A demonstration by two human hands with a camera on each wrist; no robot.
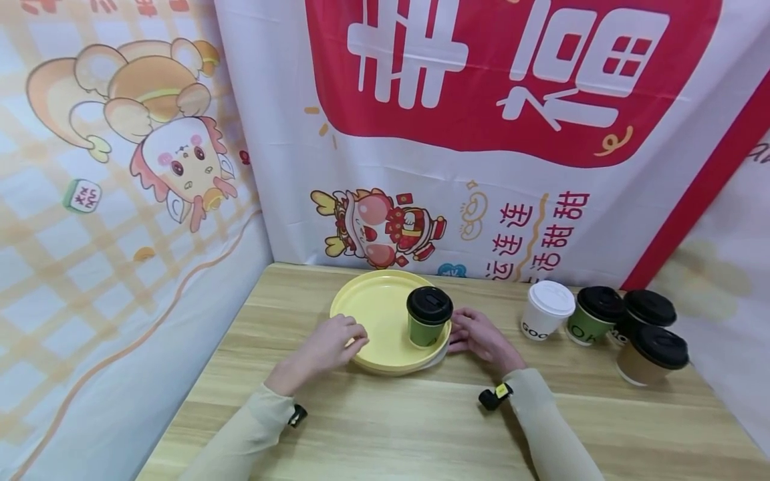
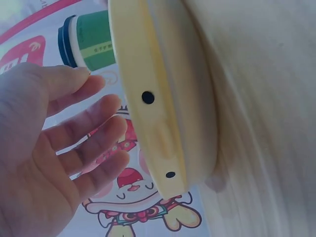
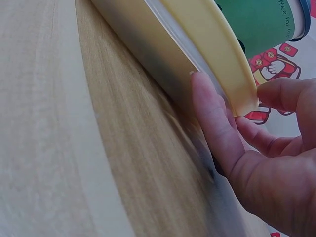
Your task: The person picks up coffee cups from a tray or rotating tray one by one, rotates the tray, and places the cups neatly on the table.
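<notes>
A green paper cup with a black lid stands upright on the right side of a round yellow tray. The tray has a low raised rim, and its side in the left wrist view carries black dots. My right hand holds the tray's right edge, with the rim between its fingertips in the right wrist view. By the tray's left edge is my left hand, its fingers loosely bent and apart from the rim, with nothing in them.
To the right on the wooden table stand a white cup, another green cup, a dark cup partly hidden, and a brown cup. Printed cloth hangs behind and at the left.
</notes>
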